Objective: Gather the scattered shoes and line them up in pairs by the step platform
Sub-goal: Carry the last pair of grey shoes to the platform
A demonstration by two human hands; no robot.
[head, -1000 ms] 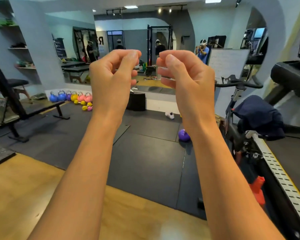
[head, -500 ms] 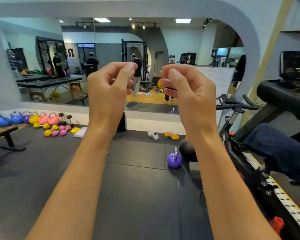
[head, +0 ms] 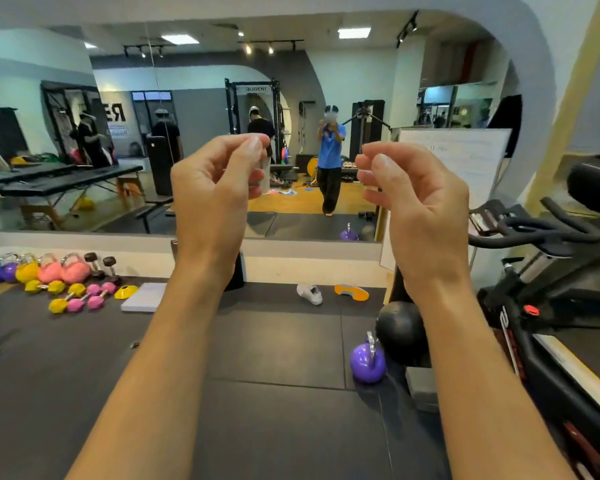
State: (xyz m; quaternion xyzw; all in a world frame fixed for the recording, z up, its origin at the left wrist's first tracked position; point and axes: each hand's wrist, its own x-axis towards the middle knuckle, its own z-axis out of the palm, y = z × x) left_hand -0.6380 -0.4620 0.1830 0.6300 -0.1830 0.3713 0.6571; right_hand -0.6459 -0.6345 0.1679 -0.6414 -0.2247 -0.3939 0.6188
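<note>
One white shoe (head: 309, 293), mirror-reversed ROGUE rack (head: 256, 89)

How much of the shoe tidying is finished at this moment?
Nothing looks done. The white shoe and the orange-soled shoe lie apart on the black floor mat, not lined up. Nothing is in hand: the left hand and the right hand are raised, fingers curled, empty. Left: collect both shoes, find any others, line them in pairs; the step platform I cannot identify here.

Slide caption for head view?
Left hand and right hand raised, curled, empty; white shoe, orange shoe on mat below mirror.
</note>
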